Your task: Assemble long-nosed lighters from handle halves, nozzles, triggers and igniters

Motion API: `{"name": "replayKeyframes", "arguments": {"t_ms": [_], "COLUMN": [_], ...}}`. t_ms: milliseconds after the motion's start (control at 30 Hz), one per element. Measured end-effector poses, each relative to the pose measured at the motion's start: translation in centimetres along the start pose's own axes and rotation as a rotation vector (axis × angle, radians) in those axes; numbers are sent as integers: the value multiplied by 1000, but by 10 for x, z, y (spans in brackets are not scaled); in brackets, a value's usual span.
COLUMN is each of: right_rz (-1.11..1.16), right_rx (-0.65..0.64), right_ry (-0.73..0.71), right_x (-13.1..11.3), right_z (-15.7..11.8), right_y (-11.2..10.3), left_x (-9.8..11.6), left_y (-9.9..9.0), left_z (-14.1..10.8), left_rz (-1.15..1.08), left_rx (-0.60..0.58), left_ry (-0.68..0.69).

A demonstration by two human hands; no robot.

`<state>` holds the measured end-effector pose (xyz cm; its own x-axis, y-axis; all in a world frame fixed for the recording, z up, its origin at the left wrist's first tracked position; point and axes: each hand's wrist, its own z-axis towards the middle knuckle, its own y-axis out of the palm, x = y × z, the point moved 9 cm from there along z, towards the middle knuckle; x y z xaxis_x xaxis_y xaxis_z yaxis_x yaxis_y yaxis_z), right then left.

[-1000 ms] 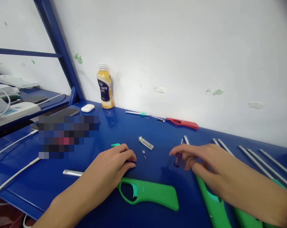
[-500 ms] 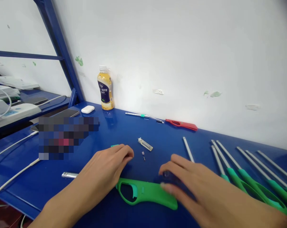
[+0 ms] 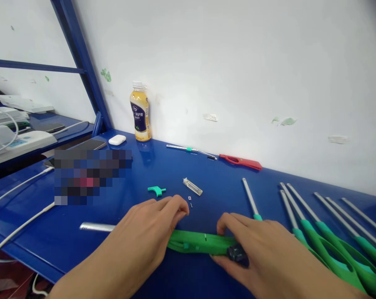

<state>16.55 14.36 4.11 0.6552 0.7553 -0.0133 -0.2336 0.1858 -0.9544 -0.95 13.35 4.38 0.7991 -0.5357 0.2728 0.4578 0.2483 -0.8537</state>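
A long green gas lighter (image 3: 203, 241) lies across in front of me, turned so that its narrow edge faces up. Its silver barrel (image 3: 97, 226) sticks out to the left from behind my left hand (image 3: 150, 228). That hand is closed around the barrel end of the handle, with its fingertips curled. My right hand (image 3: 253, 245) grips the other end between thumb and fingers. Within the same hand sits a dark tool (image 3: 237, 252), mostly hidden by the palm. Beyond my hands lie a teal trigger (image 3: 157, 190), a clear fuel tank (image 3: 192, 187) and tiny metal parts (image 3: 190, 199).
Several green lighters (image 3: 328, 245) with metal barrels lie at the right. Along the wall are a red lighter shell (image 3: 245, 162), a silver tube (image 3: 178, 147) and a yellow bottle (image 3: 141, 114). A white earphone case (image 3: 117, 140) and white cables (image 3: 22, 224) are at the left.
The lighter has been rolled from its flat side onto its edge. My left hand has shifted right, uncovering the teal trigger. My right hand has closed on the handle's end.
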Motion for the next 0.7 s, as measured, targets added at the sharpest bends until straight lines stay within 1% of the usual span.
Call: {"name": "replayKeyframes", "arguments": {"t_ms": [100, 200, 367, 467, 533, 567, 633, 700], "right_rz": [-51, -79, -96, -92, -15, 62, 280, 513], "right_rx": [12, 32, -16, -43, -80, -101, -111, -49], "right_ry": [-30, -55, -148, -165, -116, -83, 14, 96], "right_x": [-3, -11, -28, -31, -27, -24, -15, -5], "right_z": [-2, -6, -10, -11, -7, -4, 4, 11], "right_y": [3, 3, 8, 11, 9, 6, -7, -29], "left_x": [5, 4, 6, 10, 13, 14, 15, 16], "left_y": [14, 20, 15, 8, 1, -2, -9, -16], "left_z": [-2, -1, 0, 0, 0, 1, 3, 5], "left_rz": [12, 29, 44, 43, 22, 0, -69, -155], "left_rx": [-44, -62, -93, -80, -37, -11, 51, 117], "left_ry": [-7, -14, 16, 38, 42, 42, 39, 32]}}
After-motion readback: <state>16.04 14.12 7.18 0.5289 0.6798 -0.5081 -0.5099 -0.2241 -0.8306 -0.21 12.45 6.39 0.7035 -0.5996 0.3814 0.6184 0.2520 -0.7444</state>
